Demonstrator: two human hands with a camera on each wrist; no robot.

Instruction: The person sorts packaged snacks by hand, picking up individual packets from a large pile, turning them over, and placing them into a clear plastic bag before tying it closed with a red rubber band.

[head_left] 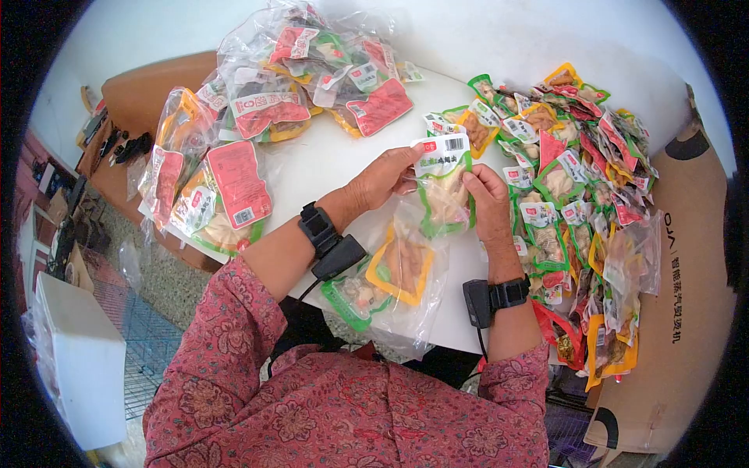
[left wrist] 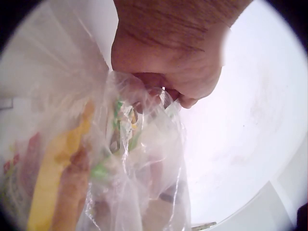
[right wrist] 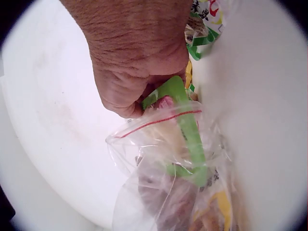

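Over the white table (head_left: 328,168), my right hand (head_left: 490,204) pinches a green-edged food packet (head_left: 445,195) with a white printed top. The packet's lower part sits inside the mouth of a clear zip bag (right wrist: 139,137), whose red seal line crosses it in the right wrist view. My left hand (head_left: 381,179) grips the bag's edge beside the packet; its fingertips are partly hidden. Lower in the bag lie a yellow-edged packet (head_left: 402,265) and a green-edged packet of pale food (head_left: 355,298).
A large heap of loose packets (head_left: 558,179) covers the right side, beside a cardboard box (head_left: 686,296). At the back left stands a pile of filled clear bags (head_left: 300,86). Another filled bag (head_left: 222,195) lies at the left edge. A white box (head_left: 82,359) stands lower left.
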